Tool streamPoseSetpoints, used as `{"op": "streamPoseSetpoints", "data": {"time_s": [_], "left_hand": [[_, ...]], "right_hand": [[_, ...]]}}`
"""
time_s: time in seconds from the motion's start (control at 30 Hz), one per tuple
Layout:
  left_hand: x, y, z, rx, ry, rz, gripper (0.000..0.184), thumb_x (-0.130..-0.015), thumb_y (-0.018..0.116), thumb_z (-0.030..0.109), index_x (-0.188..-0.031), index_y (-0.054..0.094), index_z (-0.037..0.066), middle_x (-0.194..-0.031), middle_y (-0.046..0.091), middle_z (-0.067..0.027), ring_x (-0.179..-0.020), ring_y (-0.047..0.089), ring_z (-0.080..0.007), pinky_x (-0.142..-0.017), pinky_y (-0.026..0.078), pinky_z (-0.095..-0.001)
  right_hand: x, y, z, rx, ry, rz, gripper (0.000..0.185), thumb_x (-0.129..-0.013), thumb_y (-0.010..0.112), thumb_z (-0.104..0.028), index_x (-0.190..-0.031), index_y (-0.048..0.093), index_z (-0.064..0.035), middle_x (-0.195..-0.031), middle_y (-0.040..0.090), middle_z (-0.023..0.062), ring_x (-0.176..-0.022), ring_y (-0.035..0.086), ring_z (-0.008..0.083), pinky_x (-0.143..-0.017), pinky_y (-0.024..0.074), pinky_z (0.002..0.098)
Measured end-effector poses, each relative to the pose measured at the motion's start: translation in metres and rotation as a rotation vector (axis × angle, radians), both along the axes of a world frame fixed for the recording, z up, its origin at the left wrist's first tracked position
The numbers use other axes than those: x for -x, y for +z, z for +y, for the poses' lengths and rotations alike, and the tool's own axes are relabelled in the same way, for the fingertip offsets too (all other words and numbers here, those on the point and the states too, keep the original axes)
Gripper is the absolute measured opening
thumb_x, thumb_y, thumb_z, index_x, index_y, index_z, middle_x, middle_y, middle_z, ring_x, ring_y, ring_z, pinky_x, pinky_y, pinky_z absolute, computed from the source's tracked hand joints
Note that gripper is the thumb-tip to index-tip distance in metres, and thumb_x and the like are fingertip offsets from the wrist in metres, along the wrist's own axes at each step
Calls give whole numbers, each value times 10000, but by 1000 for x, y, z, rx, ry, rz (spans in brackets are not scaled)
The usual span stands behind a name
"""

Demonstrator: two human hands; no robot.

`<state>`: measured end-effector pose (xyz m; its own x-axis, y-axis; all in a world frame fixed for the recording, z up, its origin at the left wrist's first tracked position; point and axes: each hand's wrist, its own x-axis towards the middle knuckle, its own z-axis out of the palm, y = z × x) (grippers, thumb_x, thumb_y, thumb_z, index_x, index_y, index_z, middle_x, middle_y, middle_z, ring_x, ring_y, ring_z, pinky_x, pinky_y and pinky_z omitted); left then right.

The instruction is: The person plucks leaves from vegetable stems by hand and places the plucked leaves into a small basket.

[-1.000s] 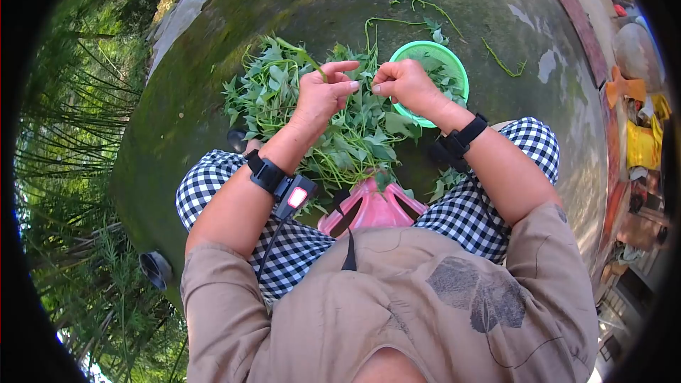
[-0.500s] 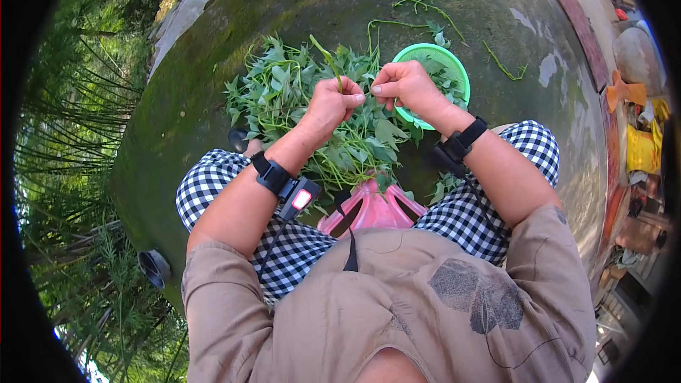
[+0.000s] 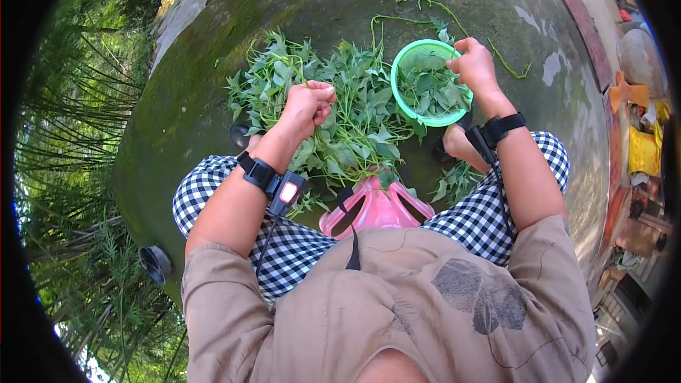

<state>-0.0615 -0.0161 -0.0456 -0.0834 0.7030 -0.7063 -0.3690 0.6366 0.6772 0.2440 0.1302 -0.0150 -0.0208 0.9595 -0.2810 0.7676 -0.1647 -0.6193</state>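
Note:
My left hand [image 3: 308,106] is closed, thumb against the fingers, on a green stem [image 3: 301,69] that rises above it. Beneath and beside it spreads a heap of leafy green vines [image 3: 355,99], with pointed leaves and long pale stems. My right hand [image 3: 475,67] is over the right rim of a light green plastic basket [image 3: 395,89]. Its fingers are pinched together; what they hold, if anything, is too small to make out. Picked leaves [image 3: 434,92] lie inside the basket.
Loose bare stems [image 3: 507,67] lie on the mossy concrete ground [image 3: 319,0] beyond the basket. A pink plastic stool [image 3: 372,206] is between my knees. Bushes [image 3: 78,170] grow at the left; a yellow bag [image 3: 643,150] and other household items stand at the right.
My hands have parted. The right has moved right, from in front of the basket to its far rim; the left has drawn slightly left and down with the stem.

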Motion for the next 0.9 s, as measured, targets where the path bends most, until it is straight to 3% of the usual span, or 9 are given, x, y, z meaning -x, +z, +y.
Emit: {"op": "streamPoseSetpoints", "data": {"time_s": [0.07,0.1,0.27,0.4,0.47,0.57,0.67,0.83,0.9], "left_hand": [[3,3,4,2,35,-138,95,-912,598,119,-939,546,45,-798,599,-69,-530,489,-115,-399,304,-249],[4,2,7,-6,60,-220,96,-908,597,124,-941,542,52,-796,598,-66,-538,492,-119,-414,310,-252],[-4,12,30,-49,143,-515,107,-941,539,132,-901,529,34,-808,597,-84,-604,488,-138,-445,325,-251],[-6,31,51,-137,224,-591,106,-944,515,119,-911,542,21,-865,624,-134,-655,540,-183,-518,409,-292],[1,54,63,-277,200,-273,299,-920,604,275,-1071,577,19,-1087,617,-218,-978,608,-315,-807,495,-439],[16,87,73,-336,139,453,835,-817,639,626,-1347,504,-4,-1251,555,-221,-1210,475,-339,-930,435,-483],[45,85,77,-176,247,570,713,-847,602,611,-1211,610,-2,-1161,613,-174,-1108,548,-288,-871,459,-446],[37,70,63,-270,249,424,178,-821,696,85,-987,689,20,-944,691,-84,-825,639,-178,-708,481,-323],[24,82,59,-289,101,210,158,-854,682,108,-993,677,32,-973,693,-80,-817,644,-170,-735,507,-335]], "right_hand": [[8,-16,-12,-267,73,-381,207,-747,734,-123,-928,670,-47,-874,693,116,-790,664,269,-735,531,369],[23,2,-22,-112,134,-342,232,-749,732,-143,-959,678,-60,-979,691,143,-934,638,329,-849,500,421],[84,-4,-71,415,577,456,269,-784,725,-248,-951,715,-38,-825,698,78,-724,624,168,-671,507,328],[111,6,-81,565,668,562,180,-884,649,-225,-913,685,-52,-743,654,-6,-672,569,64,-560,430,238],[116,15,-73,518,560,632,180,-894,638,-231,-872,677,-57,-726,649,-12,-633,564,60,-529,406,223],[122,28,-61,442,415,700,197,-916,610,-233,-914,696,-55,-702,640,-18,-565,540,50,-498,381,201],[123,39,-52,403,365,755,202,-923,601,-227,-964,708,-61,-701,636,-21,-566,528,41,-500,379,198],[120,38,-51,352,390,725,199,-907,620,-221,-927,708,-44,-677,624,-18,-560,514,46,-492,379,212],[121,38,-53,348,402,708,186,-874,662,-200,-857,702,-19,-632,610,-2,-537,509,66,-485,387,242]]}}
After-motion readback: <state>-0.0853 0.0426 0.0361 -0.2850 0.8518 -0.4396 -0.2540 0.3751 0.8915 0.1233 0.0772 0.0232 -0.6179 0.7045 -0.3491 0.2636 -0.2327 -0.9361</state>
